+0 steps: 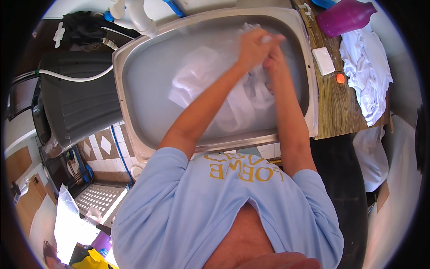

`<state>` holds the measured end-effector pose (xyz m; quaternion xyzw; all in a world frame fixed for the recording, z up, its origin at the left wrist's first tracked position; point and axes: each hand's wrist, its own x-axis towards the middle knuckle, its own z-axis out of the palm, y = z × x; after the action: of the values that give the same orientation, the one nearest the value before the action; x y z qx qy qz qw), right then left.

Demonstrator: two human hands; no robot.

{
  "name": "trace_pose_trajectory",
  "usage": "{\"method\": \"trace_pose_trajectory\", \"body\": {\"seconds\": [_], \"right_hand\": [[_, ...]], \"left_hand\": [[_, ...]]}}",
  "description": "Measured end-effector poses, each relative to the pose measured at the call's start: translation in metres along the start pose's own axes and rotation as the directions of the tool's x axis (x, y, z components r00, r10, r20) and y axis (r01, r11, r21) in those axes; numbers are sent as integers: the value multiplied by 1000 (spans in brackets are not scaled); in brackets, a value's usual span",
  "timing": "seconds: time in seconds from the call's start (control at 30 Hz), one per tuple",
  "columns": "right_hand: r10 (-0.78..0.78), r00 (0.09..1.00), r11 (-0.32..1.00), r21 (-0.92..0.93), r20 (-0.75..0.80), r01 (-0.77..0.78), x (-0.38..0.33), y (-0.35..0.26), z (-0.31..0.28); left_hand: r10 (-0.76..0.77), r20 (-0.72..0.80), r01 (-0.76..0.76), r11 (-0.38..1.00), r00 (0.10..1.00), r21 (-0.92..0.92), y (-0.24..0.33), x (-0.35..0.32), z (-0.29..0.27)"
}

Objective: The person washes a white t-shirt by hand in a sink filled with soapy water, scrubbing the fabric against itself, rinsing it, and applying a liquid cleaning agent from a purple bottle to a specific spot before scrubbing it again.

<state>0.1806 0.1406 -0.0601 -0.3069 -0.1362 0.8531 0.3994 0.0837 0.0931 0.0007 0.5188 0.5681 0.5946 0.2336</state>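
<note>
A wide metal basin (pixel 313 96) holds cloudy grey water. White wet cloth (pixel 197 74) floats and bunches in it, spreading from the middle to under my hands. My left hand (pixel 254 48) and my right hand (pixel 274 54) are pressed together over the basin's far right part. Both are closed on gathered white cloth, which shows beyond the left hand and hangs below into the water. Motion smears the fingers, so their exact grip is unclear.
A wooden counter (pixel 331 107) adjoins the basin's right side. On it lie a white bar (pixel 323 61), a small orange disc (pixel 340 78), a purple plastic container (pixel 345 18) and crumpled white clothing (pixel 366 67). White drain pipes (pixel 139 18) stand behind the basin; a white hose (pixel 80 79) runs at left.
</note>
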Motion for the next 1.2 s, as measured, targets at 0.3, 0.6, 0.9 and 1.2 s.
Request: {"method": "trace_pose_trajectory", "body": {"seconds": [0.3, 0.6, 0.9, 1.2], "right_hand": [[-189, 956, 961, -243, -226, 133, -31, 24, 72], [-102, 989, 973, -218, -104, 77, -54, -3, 75], [-231, 942, -372, -917, 243, 145, -37, -69, 8], [218, 966, 656, -754, 137, -41, -58, -63, 71]], "left_hand": [[32, -101, -22, 995, 994, 100, -19, 19, -12], [397, 10, -373, 854, 918, 363, -22, 24, -15], [99, 204, -179, 890, 974, 420, 27, -17, -43], [-227, 129, 84, 739, 965, 669, 7, -105, -58]]}}
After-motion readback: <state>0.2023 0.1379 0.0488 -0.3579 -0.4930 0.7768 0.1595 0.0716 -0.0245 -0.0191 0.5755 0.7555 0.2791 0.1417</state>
